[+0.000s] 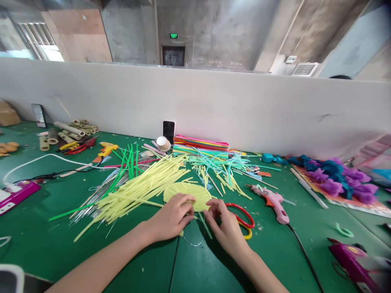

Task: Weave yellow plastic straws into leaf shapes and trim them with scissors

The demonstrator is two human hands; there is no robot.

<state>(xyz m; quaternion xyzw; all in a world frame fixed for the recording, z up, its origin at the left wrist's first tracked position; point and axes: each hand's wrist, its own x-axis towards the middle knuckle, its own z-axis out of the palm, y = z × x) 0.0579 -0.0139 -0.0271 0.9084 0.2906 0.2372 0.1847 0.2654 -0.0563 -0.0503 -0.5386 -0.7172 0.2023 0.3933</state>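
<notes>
A pale yellow oval piece [191, 193], with ridges like rows of pipe cleaners, lies in front of me on the green table. My left hand [172, 215] is curled over its near left edge, thumb and fingers closed on it. At the near right edge, my right hand [226, 224] pinches the rim with bent fingers. A thin wire loop [195, 245] hangs below between the hands, and a pale green strip [205, 226] sticks out beside it. Scissors [244, 215] with red and yellow handles lie partly hidden behind my right hand.
Yellow pipe cleaners [143, 185] are heaped at left, near green ones [130, 160]. Further back are a paper cup [163, 143] and a phone [168, 131]. A pink glue gun [273, 201] with a cord lies right; a yellow glue gun [106, 149] and power strip [23, 194] left.
</notes>
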